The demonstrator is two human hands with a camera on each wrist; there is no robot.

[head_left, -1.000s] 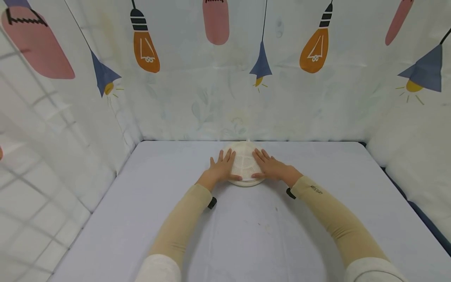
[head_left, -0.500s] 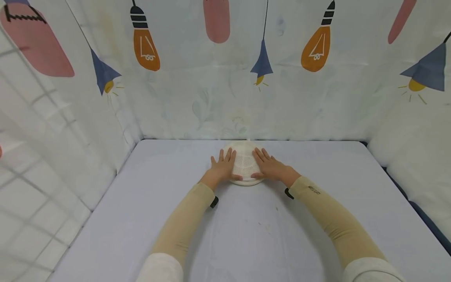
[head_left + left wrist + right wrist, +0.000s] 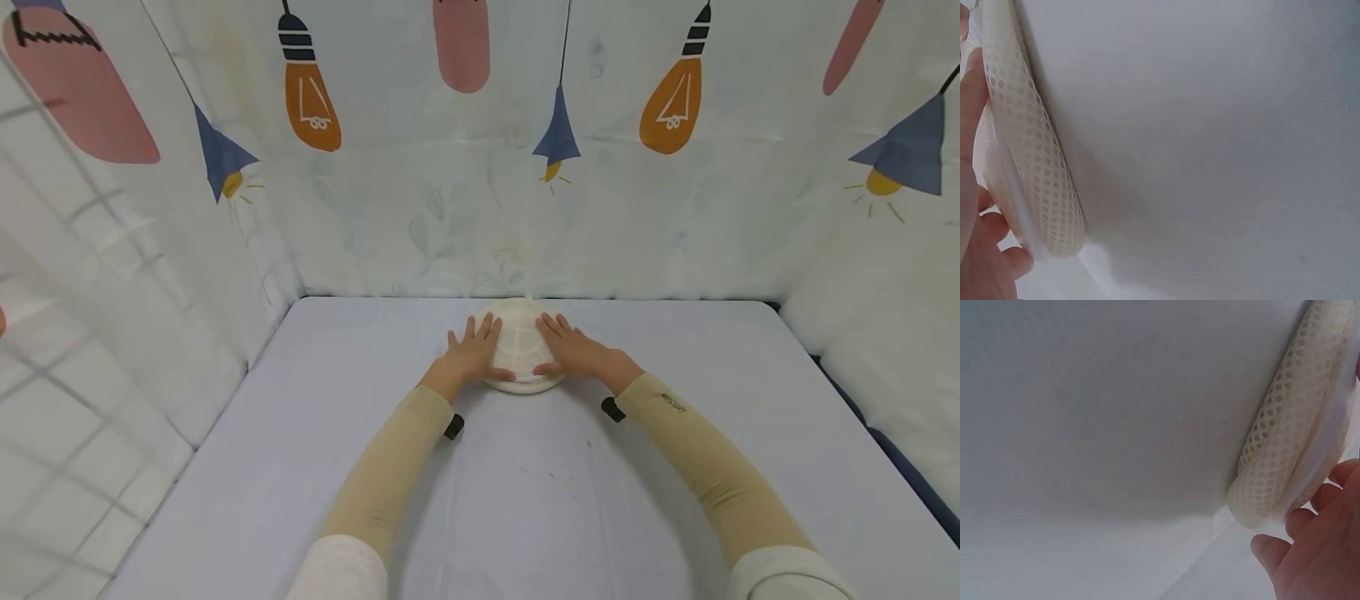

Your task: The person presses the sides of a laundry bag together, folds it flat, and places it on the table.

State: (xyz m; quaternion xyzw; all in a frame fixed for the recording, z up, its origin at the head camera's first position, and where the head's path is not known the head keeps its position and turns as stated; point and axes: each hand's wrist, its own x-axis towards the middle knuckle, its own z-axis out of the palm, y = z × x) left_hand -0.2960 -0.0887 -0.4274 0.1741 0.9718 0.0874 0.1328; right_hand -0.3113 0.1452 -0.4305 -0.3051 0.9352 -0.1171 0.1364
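A round cream mesh bag, like a zipped laundry bag, lies at the far middle of the table in the head view. My left hand rests on its left side with fingers spread and thumb along the near edge. On the opposite side my right hand lies the same way, fingers straight and pointing inward. The left wrist view shows the bag's padded, holed mesh side with a pale band, fingertips right at it. In the right wrist view the mesh edge stands beside my fingers.
The white table extends toward me, with a few small marks on it. Its far edge meets a patterned curtain just behind the bag. More hanging cloth stands along the left and right sides.
Almost nothing differs. Both hands stay on the mesh bag in the same place; only the wrists and the view shift slightly.
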